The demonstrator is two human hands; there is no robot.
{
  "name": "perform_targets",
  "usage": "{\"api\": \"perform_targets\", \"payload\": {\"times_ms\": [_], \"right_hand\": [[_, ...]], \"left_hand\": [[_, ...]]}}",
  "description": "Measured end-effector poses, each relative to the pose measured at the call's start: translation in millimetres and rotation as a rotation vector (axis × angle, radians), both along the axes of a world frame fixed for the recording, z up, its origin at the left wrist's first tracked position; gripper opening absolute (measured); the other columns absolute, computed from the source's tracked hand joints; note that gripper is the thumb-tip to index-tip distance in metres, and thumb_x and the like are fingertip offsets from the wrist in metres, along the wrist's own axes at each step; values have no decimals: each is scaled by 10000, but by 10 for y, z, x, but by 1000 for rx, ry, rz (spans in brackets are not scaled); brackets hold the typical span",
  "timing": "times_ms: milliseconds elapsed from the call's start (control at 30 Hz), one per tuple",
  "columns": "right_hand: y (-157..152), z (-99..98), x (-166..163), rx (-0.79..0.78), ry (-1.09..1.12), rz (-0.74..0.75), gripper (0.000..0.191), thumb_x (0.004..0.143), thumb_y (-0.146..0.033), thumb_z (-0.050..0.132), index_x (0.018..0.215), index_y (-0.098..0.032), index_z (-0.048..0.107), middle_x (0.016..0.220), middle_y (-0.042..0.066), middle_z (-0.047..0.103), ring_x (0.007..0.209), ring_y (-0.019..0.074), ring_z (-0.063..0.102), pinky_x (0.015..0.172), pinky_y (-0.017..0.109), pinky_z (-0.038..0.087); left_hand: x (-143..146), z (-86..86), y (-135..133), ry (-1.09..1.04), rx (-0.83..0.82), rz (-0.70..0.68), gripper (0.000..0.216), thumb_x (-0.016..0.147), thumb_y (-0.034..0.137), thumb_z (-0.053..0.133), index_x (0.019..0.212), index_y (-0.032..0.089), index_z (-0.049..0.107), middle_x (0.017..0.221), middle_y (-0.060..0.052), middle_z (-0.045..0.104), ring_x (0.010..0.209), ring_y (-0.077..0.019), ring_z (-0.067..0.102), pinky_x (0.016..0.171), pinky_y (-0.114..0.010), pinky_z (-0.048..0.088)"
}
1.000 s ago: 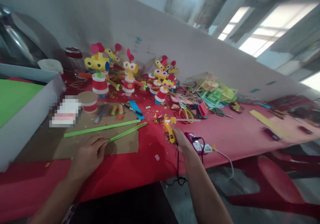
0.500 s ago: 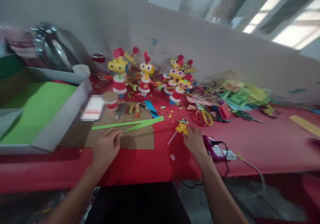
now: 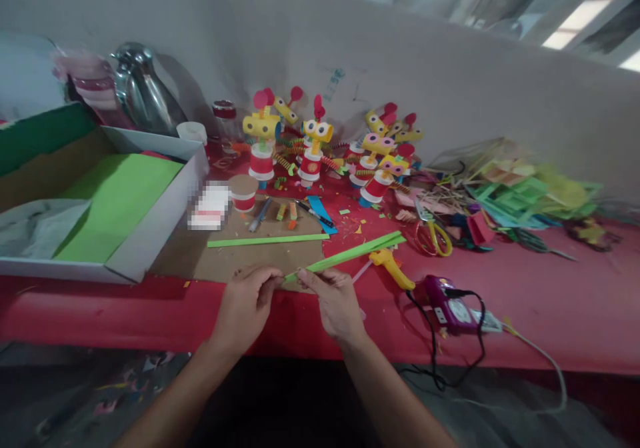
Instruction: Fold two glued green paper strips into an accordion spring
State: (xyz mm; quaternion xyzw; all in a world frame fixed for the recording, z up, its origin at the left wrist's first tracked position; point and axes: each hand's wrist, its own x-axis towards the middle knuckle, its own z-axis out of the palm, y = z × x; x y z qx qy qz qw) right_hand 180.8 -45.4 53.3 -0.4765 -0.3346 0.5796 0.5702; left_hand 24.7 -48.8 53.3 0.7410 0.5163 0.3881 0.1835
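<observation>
Both hands meet over the front edge of the cardboard mat point(image 3: 220, 265). Between their fingertips is the near end of some long green paper strips point(image 3: 357, 251), which run out to the right and fan slightly at the far end. My left hand point(image 3: 249, 305) pinches the tip. Just beside it, my right hand point(image 3: 339, 303) has thumb and fingers closed on the same strips. Another green paper strip point(image 3: 267, 241) lies flat across the mat. A yellow hot glue gun point(image 3: 393, 269) rests on the red table right of my right hand.
A white box point(image 3: 165, 225) with green paper stands left. Several paper-cup robot figures point(image 3: 263, 161) line the back by the wall. Scissors point(image 3: 440, 240), a purple power strip point(image 3: 453, 308) with cables and a heap of paper scraps point(image 3: 530, 181) are on the right.
My right hand has let go of the glue gun and moved left to the green strips. My left hand has lifted the strips and shifted right. The view has turned slightly left.
</observation>
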Motion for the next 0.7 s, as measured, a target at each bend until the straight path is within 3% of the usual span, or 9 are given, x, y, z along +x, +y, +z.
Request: {"api": "perform_targets", "payload": {"times_ms": [433,700], "right_hand": [[55,198,583,60,46,-254,172,533,-295,844,635,-223,725,661,3,702,598,134,606,600,265,516],[-57,140,714,86,-186,-157,146,595,-287,813,703,-216,745,655,4,699,592,136,591,600,279,497]], "left_hand": [[-284,-37,64,82,43,9,183,894,266,488,829,236,656,836,-12,724,820,-212,646,793,-375,448],[-535,45,116,201,79,-25,221,883,271,460,796,256,663,825,-3,733,829,-216,659,871,-406,443]]}}
